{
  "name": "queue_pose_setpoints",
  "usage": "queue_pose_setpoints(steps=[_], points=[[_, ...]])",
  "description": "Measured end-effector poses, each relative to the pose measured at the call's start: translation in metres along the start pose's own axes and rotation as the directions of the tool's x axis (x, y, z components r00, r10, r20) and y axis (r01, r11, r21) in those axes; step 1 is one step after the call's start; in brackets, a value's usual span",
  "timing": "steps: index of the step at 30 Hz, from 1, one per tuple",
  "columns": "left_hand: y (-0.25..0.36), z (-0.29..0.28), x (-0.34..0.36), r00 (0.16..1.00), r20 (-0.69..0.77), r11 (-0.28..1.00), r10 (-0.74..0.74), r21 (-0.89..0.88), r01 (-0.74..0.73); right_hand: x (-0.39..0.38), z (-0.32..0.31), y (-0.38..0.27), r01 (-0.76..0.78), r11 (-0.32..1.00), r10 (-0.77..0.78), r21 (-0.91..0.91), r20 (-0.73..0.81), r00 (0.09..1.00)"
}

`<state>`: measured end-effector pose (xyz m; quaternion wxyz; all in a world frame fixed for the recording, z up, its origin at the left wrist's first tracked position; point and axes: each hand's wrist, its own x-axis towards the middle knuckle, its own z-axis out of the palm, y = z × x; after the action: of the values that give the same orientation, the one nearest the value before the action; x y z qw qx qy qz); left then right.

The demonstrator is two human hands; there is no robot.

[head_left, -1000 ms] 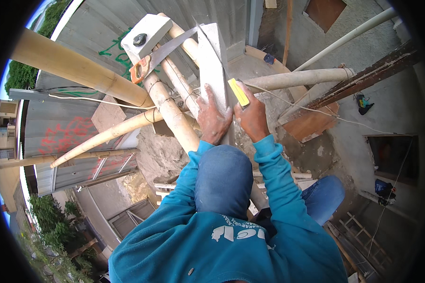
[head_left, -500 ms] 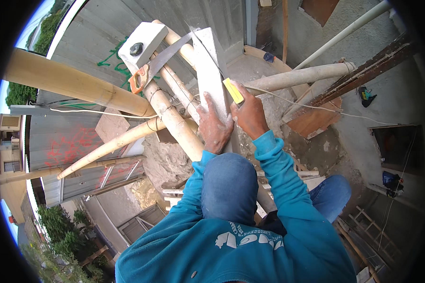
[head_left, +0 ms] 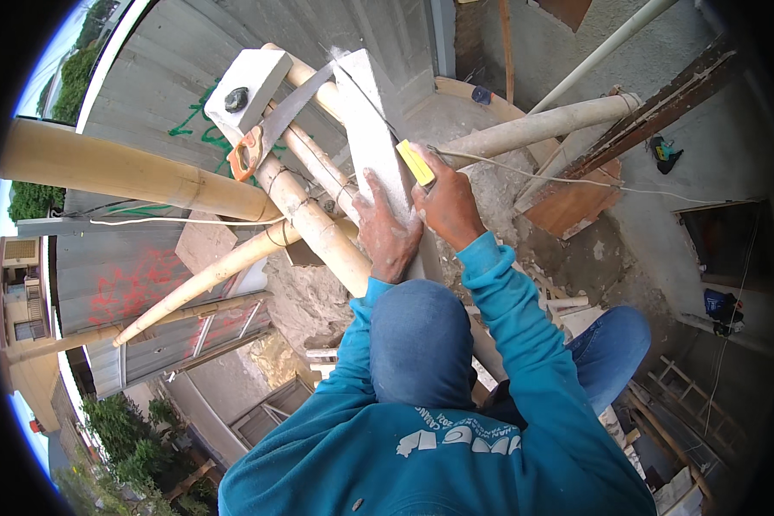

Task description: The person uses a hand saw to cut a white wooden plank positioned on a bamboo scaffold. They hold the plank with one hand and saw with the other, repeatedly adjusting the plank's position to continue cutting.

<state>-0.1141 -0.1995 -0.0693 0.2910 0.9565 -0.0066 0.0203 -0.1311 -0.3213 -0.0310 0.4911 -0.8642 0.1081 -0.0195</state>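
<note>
A long white block [head_left: 371, 129], dusty and flat-sided, lies across the bamboo poles in front of me. My left hand [head_left: 389, 230] grips its near part, fingers along the top and thumb toward the right side. In my right hand [head_left: 449, 206] is the yellow handle of a saw [head_left: 415, 163]. Its thin blade, seen almost edge-on, runs along the block toward the far end. To the left, a second handsaw [head_left: 248, 153] with an orange-brown handle rests on the bamboo. Beyond it sits a shorter white block [head_left: 254, 76] with a dark lump [head_left: 236, 99] on top.
A thick bamboo pole [head_left: 129, 168] comes in from the left, and another pole [head_left: 542, 129] reaches right. A pale cord [head_left: 568, 176] crosses the work area. Corrugated metal sheeting [head_left: 172, 60] stands behind. Lower down are rubble and a wooden ladder [head_left: 697, 400].
The whole view has shifted and turned slightly. My left hand stays on the white block, and my right hand still holds the yellow-handled saw against it.
</note>
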Motion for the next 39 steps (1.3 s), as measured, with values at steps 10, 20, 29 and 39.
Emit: queue_pose_setpoints(steps=[10, 20, 29, 39], points=[[-0.024, -0.009, -0.012, 1.0, -0.017, 1.0, -0.02, 0.023, 0.02, -0.121, -0.022, 0.022, 0.137, 0.984, -0.133, 0.117, -0.037, 0.99], [-0.026, -0.011, -0.009, 1.0, 0.002, 0.999, -0.017, 0.05, 0.017, -0.112, -0.022, 0.013, 0.045, 0.982, -0.044, 0.183, -0.007, 0.999], [0.003, 0.003, -0.009, 0.999, 0.045, 1.0, -0.007, 0.016, 0.007, 0.013, -0.001, 0.015, 0.143, 0.99, -0.141, 0.0, -0.123, 0.982], [-0.018, -0.009, -0.013, 1.0, 0.016, 0.998, 0.009, 0.07, -0.01, -0.101, -0.021, 0.03, 0.039, 0.986, -0.036, 0.163, -0.02, 0.999]])
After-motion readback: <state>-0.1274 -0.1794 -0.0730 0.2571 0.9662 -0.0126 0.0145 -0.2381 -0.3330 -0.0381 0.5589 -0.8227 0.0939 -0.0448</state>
